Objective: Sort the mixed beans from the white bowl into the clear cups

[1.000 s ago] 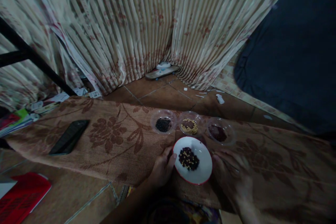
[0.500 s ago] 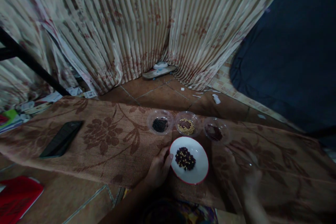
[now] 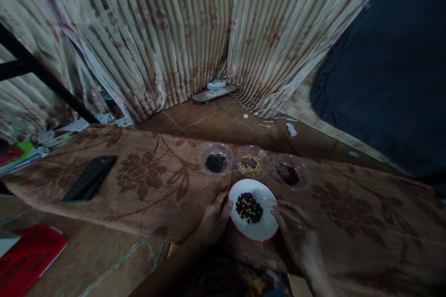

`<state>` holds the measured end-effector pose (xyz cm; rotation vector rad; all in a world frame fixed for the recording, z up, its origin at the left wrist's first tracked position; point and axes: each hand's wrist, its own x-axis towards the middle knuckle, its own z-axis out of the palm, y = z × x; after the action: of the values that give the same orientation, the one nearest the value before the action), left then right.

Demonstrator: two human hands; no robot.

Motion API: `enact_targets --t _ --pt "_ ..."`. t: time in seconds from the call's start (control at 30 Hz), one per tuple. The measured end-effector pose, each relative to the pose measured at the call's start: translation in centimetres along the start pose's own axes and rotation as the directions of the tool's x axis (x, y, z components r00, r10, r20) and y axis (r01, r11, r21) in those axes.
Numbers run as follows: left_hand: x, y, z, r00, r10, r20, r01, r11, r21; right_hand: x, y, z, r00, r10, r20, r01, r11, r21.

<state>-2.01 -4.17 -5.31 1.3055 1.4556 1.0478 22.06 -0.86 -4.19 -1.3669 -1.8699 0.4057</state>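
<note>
Left hand (image 3: 216,218) pinches bowl (image 3: 266,225), seemingly steadying it | right hand (image 3: 300,233) pinches utensil (image 3: 268,206) over bowl, type unclear | cups (image 3: 252,149) reachable beyond bowl

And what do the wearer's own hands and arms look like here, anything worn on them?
The left hand and right hand are both ungloved. No sleeve, watch or bracelet shows on either visible forearm; the right hand is too blurred and dim to rule out a ring. At the bottom edge is dark patterned fabric with purple and yellowish patches, probably clothing.
</note>
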Motion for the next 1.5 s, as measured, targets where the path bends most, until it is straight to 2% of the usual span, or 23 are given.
enact_targets --t 0.47,1.03,1.13,1.23,1.37,1.5 --pt "0.0 0.4 -0.1 1.000 -0.011 -0.006 0.011 1.000 -0.013 -0.4 0.3 0.1 0.999 -0.010 0.033 0.011 1.000 -0.019" --pt "0.0 0.4 0.0 1.000 0.002 -0.009 -0.002 1.000 -0.020 -0.4 -0.2 -0.3 1.000 -0.029 -0.006 0.029 1.000 0.000" --pt "0.0 0.3 0.0 1.000 0.000 -0.015 0.000 1.000 -0.013 0.2 -0.5 -1.2 0.997 -0.053 -0.060 0.052 0.998 -0.025" --pt "0.0 0.3 0.0 1.000 0.004 -0.021 -0.004 1.000 -0.011 1.7 -0.3 -2.6 0.981 -0.075 -0.178 0.058 0.993 -0.099" --pt "0.0 0.3 0.0 1.000 -0.007 -0.019 0.007 1.000 -0.014 4.4 1.2 -4.6 0.925 -0.080 -0.371 0.012 0.983 -0.181" --pt "0.0 0.5 -0.1 1.000 0.002 -0.009 -0.002 1.000 -0.028 5.5 2.1 -5.1 0.880 -0.046 -0.473 -0.045 0.983 -0.178"
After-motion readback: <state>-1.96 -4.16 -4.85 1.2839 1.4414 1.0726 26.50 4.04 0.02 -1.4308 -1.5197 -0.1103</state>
